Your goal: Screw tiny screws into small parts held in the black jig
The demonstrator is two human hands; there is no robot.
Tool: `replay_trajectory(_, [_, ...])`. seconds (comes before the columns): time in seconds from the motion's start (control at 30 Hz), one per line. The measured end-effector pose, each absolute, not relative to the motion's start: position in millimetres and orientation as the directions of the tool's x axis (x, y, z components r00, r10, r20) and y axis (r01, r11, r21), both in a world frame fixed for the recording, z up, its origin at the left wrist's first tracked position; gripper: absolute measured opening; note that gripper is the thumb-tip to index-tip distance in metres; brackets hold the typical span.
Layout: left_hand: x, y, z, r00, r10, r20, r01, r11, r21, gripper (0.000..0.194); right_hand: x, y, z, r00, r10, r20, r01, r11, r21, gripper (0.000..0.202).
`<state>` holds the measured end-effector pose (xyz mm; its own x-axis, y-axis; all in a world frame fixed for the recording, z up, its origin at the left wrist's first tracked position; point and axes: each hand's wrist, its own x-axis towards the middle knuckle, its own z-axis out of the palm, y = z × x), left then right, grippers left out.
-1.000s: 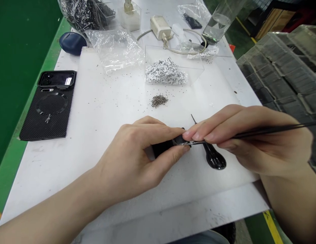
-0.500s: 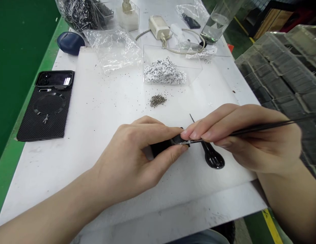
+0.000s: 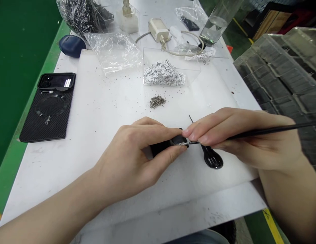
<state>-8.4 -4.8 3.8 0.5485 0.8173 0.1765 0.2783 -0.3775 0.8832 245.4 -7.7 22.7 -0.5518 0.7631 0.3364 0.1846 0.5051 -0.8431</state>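
Note:
My left hand [image 3: 137, 152] pinches a small black block-like part [image 3: 160, 148] between thumb and forefinger, low over the white board [image 3: 109, 112]. My right hand [image 3: 239, 135] is closed pen-like around a slim tool with a black shaft [image 3: 270, 130]. Its silvery tip meets the part's right end beside my left thumb; the exact contact is too small to make out. Under my right fingers lies a black bulb-handled tool [image 3: 213, 158] with a thin shaft, like a small screwdriver. Beyond my hands is a heap of tiny metallic pieces [image 3: 158, 101].
A clear tray [image 3: 170, 84] holds small white-and-dark bits. Behind are a plastic bag [image 3: 114, 52], a white charger [image 3: 158, 29] with cable and a glass of liquid [image 3: 214, 30]. A black-cased phone [image 3: 48, 108] lies left, near a dark blue object [image 3: 72, 46]. Compartment boxes [image 3: 280, 74] stand right.
The rear end of the slim tool has tilted slightly, and my right hand has shifted a little. My left hand still holds the black part in nearly the same spot.

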Motion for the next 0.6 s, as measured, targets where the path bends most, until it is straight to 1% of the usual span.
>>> replay_trajectory(0.1, [-8, -5, 5, 0.55, 0.819, 0.162, 0.295, -0.373, 0.88, 0.019, 242, -7, 21, -0.565, 0.754, 0.336, 0.176, 0.507, -0.844, 0.027])
replay_trajectory(0.17, [-8, -6, 5, 0.547, 0.824, 0.151, 0.3, -0.361, 0.883, 0.019, 239, -5, 17, -0.534, 0.763, 0.364, 0.134, 0.502, -0.855, 0.023])
replay_trajectory(0.2, [-8, -7, 5, 0.542, 0.828, 0.144, 0.303, -0.353, 0.885, 0.019, 238, -5, 15, -0.488, 0.772, 0.407, 0.092, 0.509, -0.856, 0.02])
replay_trajectory(0.27, [-8, -7, 5, 0.532, 0.835, 0.143, 0.306, -0.347, 0.886, 0.02, 240, -3, 14, -0.315, 0.794, 0.52, 0.032, 0.556, -0.83, 0.017])
replay_trajectory(0.3, [-8, -7, 5, 0.526, 0.837, 0.15, 0.306, -0.351, 0.885, 0.021, 243, -2, 15, -0.226, 0.798, 0.559, 0.075, 0.586, -0.807, 0.016])
replay_trajectory(0.33, [-8, -7, 5, 0.523, 0.838, 0.155, 0.308, -0.355, 0.883, 0.021, 247, -1, 17, -0.182, 0.795, 0.579, 0.188, 0.606, -0.773, 0.016])
replay_trajectory(0.37, [-8, -7, 5, 0.521, 0.838, 0.16, 0.309, -0.36, 0.88, 0.021, 252, 0, 19, -0.185, 0.795, 0.577, 0.339, 0.603, -0.722, 0.016])
replay_trajectory(0.4, [-8, -7, 4, 0.522, 0.837, 0.162, 0.311, -0.364, 0.878, 0.021, 258, 2, 22, -0.232, 0.804, 0.547, 0.5, 0.581, -0.643, 0.017])
replay_trajectory(0.43, [-8, -7, 5, 0.523, 0.835, 0.169, 0.311, -0.371, 0.875, 0.021, 264, 3, 24, -0.332, 0.814, 0.477, 0.632, 0.567, -0.529, 0.019])
replay_trajectory(0.5, [-8, -7, 5, 0.519, 0.838, 0.171, 0.322, -0.376, 0.869, 0.021, 275, 7, 25, -0.467, 0.813, 0.349, 0.679, 0.582, -0.448, 0.018])
replay_trajectory(0.53, [-7, -7, 5, 0.516, 0.84, 0.169, 0.331, -0.377, 0.865, 0.021, 279, 9, 24, -0.529, 0.809, 0.256, 0.699, 0.587, -0.41, 0.022])
replay_trajectory(0.6, [-7, -7, 6, 0.514, 0.841, 0.168, 0.344, -0.382, 0.858, 0.022, 282, 11, 23, -0.58, 0.805, 0.126, 0.722, 0.58, -0.378, 0.031])
